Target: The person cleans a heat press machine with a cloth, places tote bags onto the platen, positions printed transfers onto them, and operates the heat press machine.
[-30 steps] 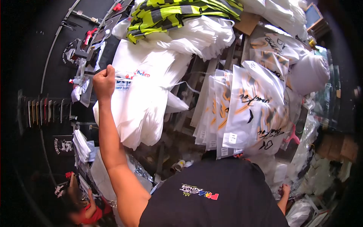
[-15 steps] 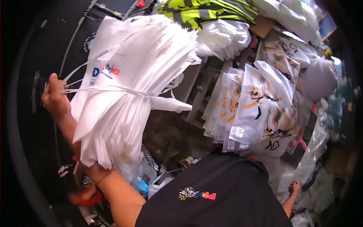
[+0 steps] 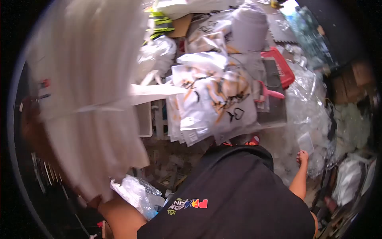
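Observation:
A large bundle of white cloth bags (image 3: 95, 87), tied round its middle with a white strip, fills the left side, blurred and raised close to the camera. My left hand (image 3: 32, 113) is at its left edge, dark and smeared, with the forearm behind the bundle; it holds the bundle up. Low on the right, my right hand (image 3: 302, 156) is closed beside a small pale sheet (image 3: 305, 142); whether it grips the sheet is unclear. Between the hands lie clear-bagged garments (image 3: 215, 99) with orange and black markings.
Beyond the bagged garments are a white roll (image 3: 250, 26), a yellow-green striped cloth (image 3: 161, 23) and a red tray (image 3: 281, 67). A pink handled item (image 3: 270, 93) lies right of the garments. Crumpled clear plastic (image 3: 308, 107) spreads at the right; more plastic (image 3: 137, 193) sits low down, left of my body.
My left hand has lifted the bundle off the pile beside the striped cloth and brought it left and closer to the camera. The view has turned right. My right hand stays closed.

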`<state>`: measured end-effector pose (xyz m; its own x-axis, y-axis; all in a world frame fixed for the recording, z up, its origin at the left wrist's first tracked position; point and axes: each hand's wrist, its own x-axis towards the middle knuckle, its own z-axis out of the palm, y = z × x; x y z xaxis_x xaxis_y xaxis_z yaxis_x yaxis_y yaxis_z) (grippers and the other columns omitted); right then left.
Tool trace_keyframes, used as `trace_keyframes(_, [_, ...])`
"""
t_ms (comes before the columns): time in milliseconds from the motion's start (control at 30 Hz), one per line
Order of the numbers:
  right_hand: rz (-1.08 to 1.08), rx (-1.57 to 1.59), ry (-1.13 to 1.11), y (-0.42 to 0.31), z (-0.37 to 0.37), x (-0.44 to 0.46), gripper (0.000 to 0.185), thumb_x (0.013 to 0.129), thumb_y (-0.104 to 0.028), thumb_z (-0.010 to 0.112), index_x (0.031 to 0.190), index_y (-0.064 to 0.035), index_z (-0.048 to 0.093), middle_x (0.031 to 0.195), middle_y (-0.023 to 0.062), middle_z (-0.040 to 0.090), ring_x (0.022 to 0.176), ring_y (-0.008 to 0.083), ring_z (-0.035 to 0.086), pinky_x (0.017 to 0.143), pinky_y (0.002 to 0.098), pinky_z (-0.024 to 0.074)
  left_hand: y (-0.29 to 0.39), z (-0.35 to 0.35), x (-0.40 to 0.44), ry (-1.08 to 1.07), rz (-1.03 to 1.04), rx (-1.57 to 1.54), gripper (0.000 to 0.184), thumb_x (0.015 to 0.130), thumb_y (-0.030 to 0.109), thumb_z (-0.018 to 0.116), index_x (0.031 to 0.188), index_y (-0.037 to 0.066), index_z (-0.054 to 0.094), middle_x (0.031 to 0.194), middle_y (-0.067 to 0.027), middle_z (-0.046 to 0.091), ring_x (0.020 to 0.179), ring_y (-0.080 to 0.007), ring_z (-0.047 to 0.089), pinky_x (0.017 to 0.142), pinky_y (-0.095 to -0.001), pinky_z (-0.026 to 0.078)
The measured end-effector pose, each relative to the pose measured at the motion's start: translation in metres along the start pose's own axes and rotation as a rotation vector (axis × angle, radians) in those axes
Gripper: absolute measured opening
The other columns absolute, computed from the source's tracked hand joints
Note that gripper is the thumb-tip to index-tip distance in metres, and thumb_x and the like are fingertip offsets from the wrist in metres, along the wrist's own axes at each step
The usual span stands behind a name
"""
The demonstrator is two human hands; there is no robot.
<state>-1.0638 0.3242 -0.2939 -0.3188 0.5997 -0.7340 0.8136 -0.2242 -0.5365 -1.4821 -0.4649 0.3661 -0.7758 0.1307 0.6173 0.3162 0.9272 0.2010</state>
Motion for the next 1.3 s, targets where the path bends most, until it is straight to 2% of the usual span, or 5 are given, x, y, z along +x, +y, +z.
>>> trace_keyframes(133, [0.260,0.019,0.052,0.057,-0.018,-0.043,0.016,0.091,-0.023,0.050,0.100,-0.0156,0.061,0.077,0.0002,0.058,0.052,0.0152,0.052,0.041,0.0297,0.0410,-0.010,0.184,-0.041,-0.432,0.708,0.494,0.046,0.091,0.038,0.063,0.123,0.006,0.058,0.121,-0.0221,0.057,0.108,-0.0382,0.058,0.094,-0.0459,0.046])
trace_keyframes(500, [-0.429,-0.210,0.354,0.151,-0.047,-0.027,0.018,0.091,-0.021,0.058,0.093,-0.0046,0.064,0.080,0.0044,0.063,0.071,0.0170,0.061,0.063,0.0331,0.0511,0.095,0.350,-0.120,-0.550,-0.247,-0.022,0.052,0.096,0.047,0.049,0.136,0.014,0.054,0.118,-0.0245,0.063,0.110,-0.0390,0.061,0.095,-0.0433,0.046])
trace_keyframes(1000, [-0.739,0.131,-0.712,-0.312,0.315,-0.205,0.047,0.094,-0.033,0.060,0.128,-0.0003,0.055,0.115,0.0103,0.065,0.102,0.0182,0.064,0.086,0.0338,0.0517,0.083,0.273,-0.107,-0.571,-0.261,-0.612,0.037,0.096,0.018,0.058,0.131,0.006,0.057,0.094,-0.0095,0.068,0.076,-0.0133,0.064,0.064,-0.0277,0.057])
trace_keyframes(1200, [-0.693,0.286,-0.654,-0.327,0.378,-0.223,0.075,0.093,-0.054,0.054,0.144,-0.0025,0.038,0.098,0.0088,0.061,0.085,0.0197,0.057,0.081,0.0368,0.0478,-0.131,0.385,-0.006,-0.324,0.678,-0.067,0.035,0.098,0.025,0.052,0.121,-0.001,0.059,0.117,-0.0238,0.062,0.110,-0.0379,0.059,0.098,-0.0387,0.046])
trace_keyframes(1300, [-1.291,-0.226,-0.089,-0.296,0.414,-0.172,0.063,0.094,-0.019,0.044,0.152,-0.0071,0.022,0.103,0.0147,0.061,0.080,0.0278,0.059,0.076,0.0376,0.0493,-0.070,0.397,0.003,-0.764,-0.181,-0.492,0.050,0.100,0.039,0.045,0.129,0.000,0.054,0.119,-0.0251,0.061,0.115,-0.0388,0.056,0.104,-0.0404,0.040])
